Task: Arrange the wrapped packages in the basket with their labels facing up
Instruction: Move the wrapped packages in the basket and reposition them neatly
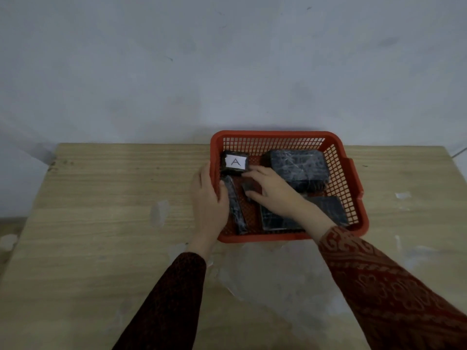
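Note:
A red plastic basket [338,157] sits on the wooden table and holds several black wrapped packages. A small package [235,162] at the back left shows a white label marked "A" facing up. A large package [300,165] lies at the back right with no label showing. A narrow package [236,208] lies along the left wall, and a flat one [331,208] lies at the front right under my forearm. My left hand [208,200] rests on the basket's left rim, thumb touching the narrow package. My right hand [271,189] reaches inside, its fingers curled over a small dark package [249,186].
The wooden table [113,210] has pale stains on its surface. A grey wall stands right behind the basket. The table's left edge drops to the floor at the far left.

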A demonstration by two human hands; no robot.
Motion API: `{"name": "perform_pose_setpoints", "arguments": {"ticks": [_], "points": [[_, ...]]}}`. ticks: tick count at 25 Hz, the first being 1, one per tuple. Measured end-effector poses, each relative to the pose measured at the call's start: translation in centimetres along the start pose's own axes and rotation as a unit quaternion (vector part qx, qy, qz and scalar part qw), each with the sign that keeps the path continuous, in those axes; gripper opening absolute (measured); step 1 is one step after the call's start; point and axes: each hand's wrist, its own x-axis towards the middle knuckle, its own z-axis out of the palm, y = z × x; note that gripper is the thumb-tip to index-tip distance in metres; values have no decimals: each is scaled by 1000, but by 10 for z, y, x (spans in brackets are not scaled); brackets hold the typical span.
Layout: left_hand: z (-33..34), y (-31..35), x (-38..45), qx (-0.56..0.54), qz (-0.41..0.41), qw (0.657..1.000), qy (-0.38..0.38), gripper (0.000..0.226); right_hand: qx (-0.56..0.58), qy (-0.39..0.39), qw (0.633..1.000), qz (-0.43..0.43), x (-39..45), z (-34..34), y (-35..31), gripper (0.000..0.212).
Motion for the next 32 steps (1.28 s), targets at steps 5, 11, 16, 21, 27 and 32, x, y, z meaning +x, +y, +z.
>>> {"name": "perform_pose_setpoints", "arguments": {"ticks": [5, 11, 16, 21, 27, 32], "points": [[-6, 4, -25, 138, 207, 969, 9, 31, -97, -118, 987, 55, -80, -23, 54, 64], [-5, 7, -113, 192, 238, 946, -109, 25, -181, -197, 963, 26, -76, -41, 59, 75], [-4, 15, -121, 207, 193, 953, -111, 25, -116, -28, 993, -8, -108, -61, 47, 71], [-2, 13, -123, 238, 237, 938, -86, 33, -66, 259, 963, 37, -177, -49, 46, 70], [2, 8, -122, 245, 265, 931, -63, 31, 176, 431, 802, 375, -262, 37, 65, 68], [1, 8, -122, 244, 257, 933, -68, 33, 152, 432, 784, 419, -266, 51, 68, 68]]}}
